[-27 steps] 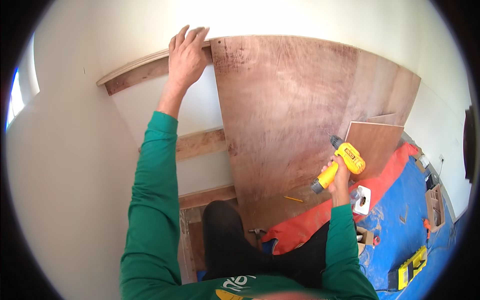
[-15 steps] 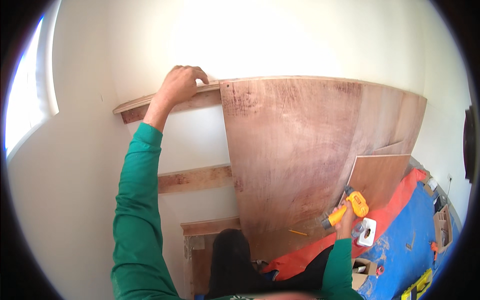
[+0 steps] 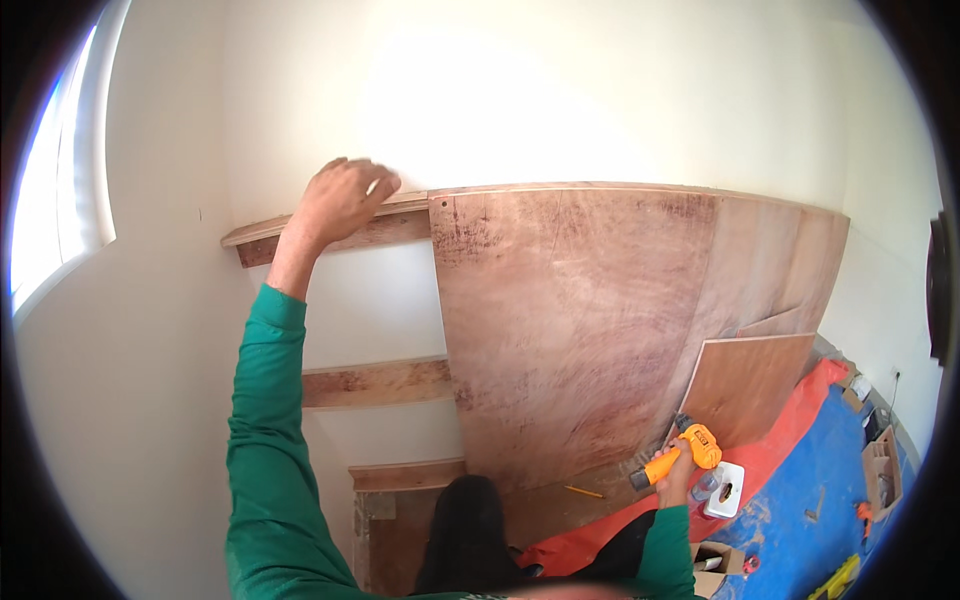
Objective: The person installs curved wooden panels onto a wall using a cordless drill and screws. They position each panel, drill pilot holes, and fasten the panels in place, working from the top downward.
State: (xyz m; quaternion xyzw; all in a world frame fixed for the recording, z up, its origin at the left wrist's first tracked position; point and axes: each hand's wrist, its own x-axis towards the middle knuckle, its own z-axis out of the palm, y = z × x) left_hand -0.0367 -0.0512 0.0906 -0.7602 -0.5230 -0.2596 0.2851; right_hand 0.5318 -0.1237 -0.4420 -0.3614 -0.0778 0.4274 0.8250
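Note:
My left hand (image 3: 345,197) is raised over the top wooden rail (image 3: 405,204) on the wall, just left of the big plywood panel (image 3: 570,320). Its thumb and fingers are bent together in a pinch; whatever may be between the tips is too small to make out. Lower down on the right, my right hand (image 3: 678,480) is wrapped round a yellow and black cordless drill (image 3: 703,446), its nose pointing up toward the panel. A dark screw or hole (image 3: 444,204) shows in the panel's upper left corner.
Left of the panel, a middle rail (image 3: 380,382) and a lower rail (image 3: 405,476) cross the white wall. A smaller board (image 3: 750,385) leans against the panel. A pencil (image 3: 584,492), white container (image 3: 727,490), red sheet (image 3: 780,425), blue sheet (image 3: 790,510) and cardboard box (image 3: 715,570) lie below.
The view has tilted, so the panel and rails sit lower in the picture. My left hand has shifted slightly left of the panel's corner, its fingers drawn closer. The right hand still holds the drill.

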